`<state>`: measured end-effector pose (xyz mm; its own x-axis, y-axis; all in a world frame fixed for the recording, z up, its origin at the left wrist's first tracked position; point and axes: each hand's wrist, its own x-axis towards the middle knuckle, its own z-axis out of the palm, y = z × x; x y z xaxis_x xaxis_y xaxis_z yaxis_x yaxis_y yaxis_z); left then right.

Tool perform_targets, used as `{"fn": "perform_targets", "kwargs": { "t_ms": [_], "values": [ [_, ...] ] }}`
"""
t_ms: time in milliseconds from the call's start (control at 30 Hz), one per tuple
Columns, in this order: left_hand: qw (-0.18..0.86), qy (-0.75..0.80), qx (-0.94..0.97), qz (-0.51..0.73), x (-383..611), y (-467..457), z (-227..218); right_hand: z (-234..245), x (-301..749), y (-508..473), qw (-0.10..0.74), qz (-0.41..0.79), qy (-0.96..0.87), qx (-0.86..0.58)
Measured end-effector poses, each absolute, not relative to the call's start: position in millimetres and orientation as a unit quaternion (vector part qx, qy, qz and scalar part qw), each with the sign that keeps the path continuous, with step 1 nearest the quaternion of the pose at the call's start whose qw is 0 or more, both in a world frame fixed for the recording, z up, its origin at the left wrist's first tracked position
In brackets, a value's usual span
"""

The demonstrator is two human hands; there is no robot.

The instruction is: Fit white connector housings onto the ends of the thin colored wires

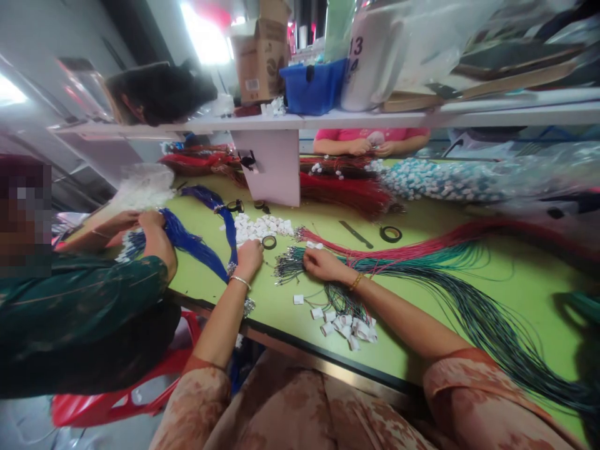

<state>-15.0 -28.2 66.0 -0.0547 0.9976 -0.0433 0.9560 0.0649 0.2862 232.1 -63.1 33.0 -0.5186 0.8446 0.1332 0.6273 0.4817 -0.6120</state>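
My left hand (250, 259) reaches to the near edge of a pile of white connector housings (262, 226); its fingers are curled, and I cannot make out what they hold. Just right of it lies a small roll of black tape (269, 242). My right hand (323, 264) is closed at the end of a bundle of dark and green wires (398, 270), whose metal-tipped ends (287, 264) stick out to its left. A white piece (314, 245) shows beside its fingers. Below that wrist lie wires fitted with white housings (347, 326).
Red wires (422, 242) run along the table behind the dark ones. A flat strip (355, 234) and another tape roll (390, 234) lie farther back. On the left, a co-worker's hands (150, 219) handle blue wires (187, 244). A shelf (262, 123) with a blue bin (313, 87) crosses above.
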Motion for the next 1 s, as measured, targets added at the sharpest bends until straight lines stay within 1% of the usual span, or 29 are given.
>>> {"fn": "perform_targets", "kwargs": {
  "t_ms": [133,233,267,333,433,500,567,700,767,867,1000],
  "values": [
    [0.167,0.715,0.645,0.212,-14.4,-29.7,53.2,39.3,230.2,-53.8,0.277,0.377,-0.788,-0.399],
    [0.197,0.677,0.617,0.350,-11.3,-35.3,60.5,49.8,221.9,-48.8,0.309,0.440,-0.750,-0.386],
    [0.224,0.655,0.600,0.401,-9.3,-37.1,65.1,53.4,217.8,-47.5,0.315,0.454,-0.739,-0.386],
    [0.309,0.596,0.551,0.495,-3.2,-40.5,74.7,60.2,208.8,-45.3,0.329,0.479,-0.718,-0.384],
    [0.456,0.506,0.455,0.574,9.2,-45.9,83.5,69.8,197.5,-44.1,0.352,0.507,-0.695,-0.370],
    [0.522,0.465,0.399,0.594,16.7,-50.4,83.8,76.2,194.3,-45.3,0.367,0.503,-0.695,-0.359],
    [0.568,0.439,0.363,0.595,22.5,-55.3,80.9,81.6,195.0,-47.8,0.385,0.473,-0.706,-0.361],
    [0.638,0.406,0.324,0.568,33.2,-63.7,74.0,84.3,202.9,-53.1,0.422,0.379,-0.715,-0.408],
    [0.661,0.383,0.311,0.566,39.6,-65.7,72.5,82.1,207.1,-54.5,0.428,0.353,-0.710,-0.433],
    [0.682,0.355,0.311,0.558,48.4,-66.1,71.9,78.1,212.5,-54.7,0.419,0.354,-0.705,-0.450],
    [0.693,0.347,0.322,0.544,53.9,-64.6,70.4,74.3,219.0,-53.1,0.400,0.401,-0.689,-0.452]
  ]
}}
